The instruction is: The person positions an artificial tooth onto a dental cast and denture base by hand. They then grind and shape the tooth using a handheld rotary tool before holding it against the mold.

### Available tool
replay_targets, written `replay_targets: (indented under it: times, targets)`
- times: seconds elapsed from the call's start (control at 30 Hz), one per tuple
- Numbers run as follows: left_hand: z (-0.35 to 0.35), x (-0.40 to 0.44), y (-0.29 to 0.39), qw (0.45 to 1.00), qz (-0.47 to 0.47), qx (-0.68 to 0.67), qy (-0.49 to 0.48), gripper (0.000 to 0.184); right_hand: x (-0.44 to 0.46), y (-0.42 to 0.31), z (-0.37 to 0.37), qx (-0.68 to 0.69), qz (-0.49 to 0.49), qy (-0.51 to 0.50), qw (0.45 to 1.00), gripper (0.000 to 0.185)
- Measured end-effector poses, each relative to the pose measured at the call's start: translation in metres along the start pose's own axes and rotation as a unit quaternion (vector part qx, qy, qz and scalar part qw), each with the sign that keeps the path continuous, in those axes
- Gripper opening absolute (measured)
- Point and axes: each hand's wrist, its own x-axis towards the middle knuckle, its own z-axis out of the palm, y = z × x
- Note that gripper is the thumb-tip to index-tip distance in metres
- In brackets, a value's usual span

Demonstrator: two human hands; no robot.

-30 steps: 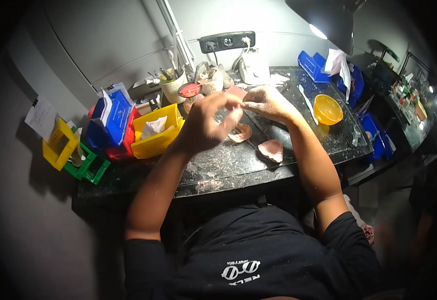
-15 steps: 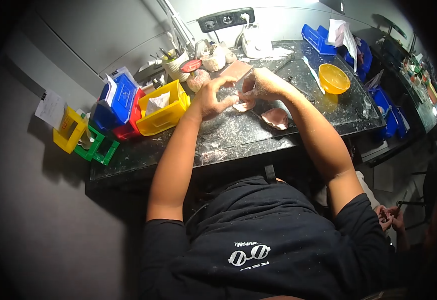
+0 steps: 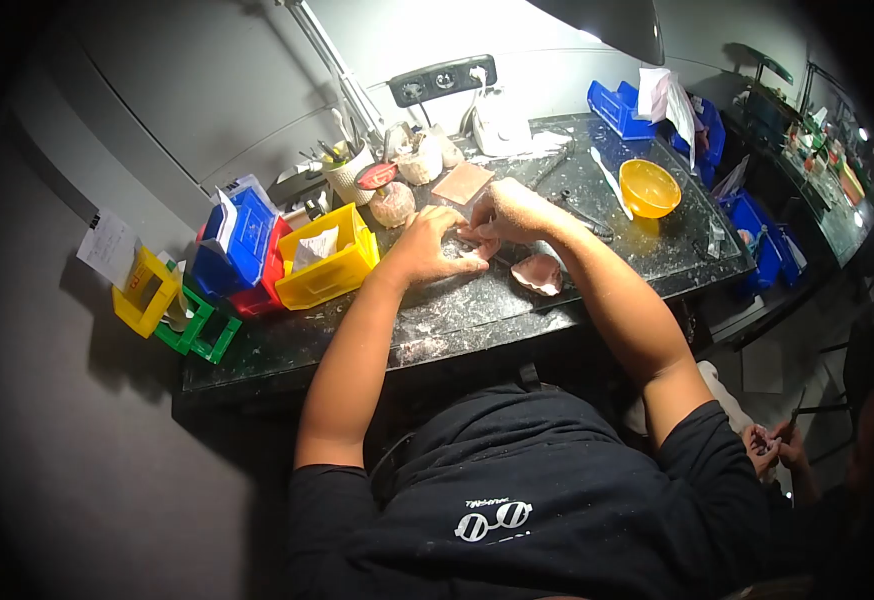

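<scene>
Main risk: slip. The dental cast [image 3: 485, 249] sits between both hands, on or just above the desk [image 3: 447, 318], contact unclear. Light support from the left plus an uneven push from the right fingertips could twist it or mar its rim. Second risk: the pink arch-shaped cast [image 3: 538, 275] lies just beside, near the right forearm; a sideways sweep could knock it toward the desk's front edge. Dusty surface may help it slide.

Left hand [image 3: 431, 247]: half open, thumb parted from fingers, curved about the dental cast's left side; seems to touch, but can't tell if it grips. Right hand [image 3: 510, 214]: fingers bunched, tips down at the dental cast; anything pinched is too small to tell. Pink sheet [image 3: 463, 183] lies flat just beyond the hands.
</scene>
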Motion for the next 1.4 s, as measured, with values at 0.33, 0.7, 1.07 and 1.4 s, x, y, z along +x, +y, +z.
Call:
replay_targets:
  times: [0.33,0.7,1.07,1.4]
  targets:
    - [0.004,-0.002,0.007,0.998,-0.03,0.002,0.063,0.084,0.0,-0.001,-0.006,0.029,-0.031,0.038,0.998,0.021]
    - [0.003,-0.003,0.01,0.994,-0.012,0.029,0.101,0.082,-0.004,-0.014,-0.009,0.035,-0.006,0.029,0.999,0.024]
    - [0.002,-0.002,0.011,0.994,-0.026,0.0,0.102,0.076,-0.001,-0.007,-0.006,0.025,-0.052,0.058,0.997,0.025]
    - [0.004,0.0,0.008,0.991,0.008,0.013,0.132,0.068,0.005,0.013,0.003,0.001,-0.069,0.026,0.997,0.013]
